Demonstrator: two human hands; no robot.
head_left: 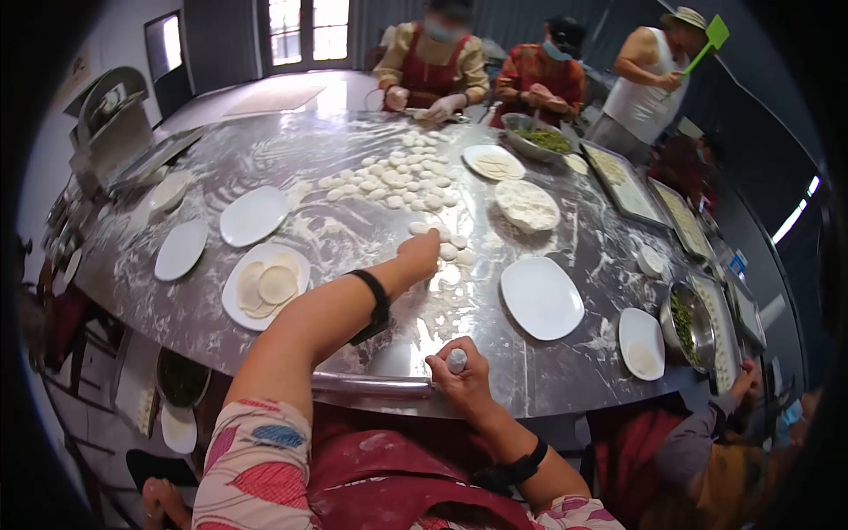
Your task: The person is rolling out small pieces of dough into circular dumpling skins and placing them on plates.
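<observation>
My left hand point(420, 253) reaches across the steel table to a few small floured dough pieces point(449, 252). Its fingers are curled together at their edge, and what lies under them is hidden. Close to the near table edge, my right hand point(465, 378) is closed around a rolling pin point(456, 360), whose pale rounded end sticks out above the fingers. A shiny metal bar point(371, 384) lies along the edge, just left of that hand. Farther back spreads a large group of dough pieces point(397, 179). Flat round wrappers point(276, 283) overlap on a white plate point(230, 305) to the left.
White plates point(541, 299) stand around me on the floured table point(397, 300). A bowl of flour point(527, 206) sits beyond, with bowls of green filling point(543, 140) at the back and right. Trays point(625, 181) line the right side. Several people work around the table; one holds a green fly swatter point(716, 33).
</observation>
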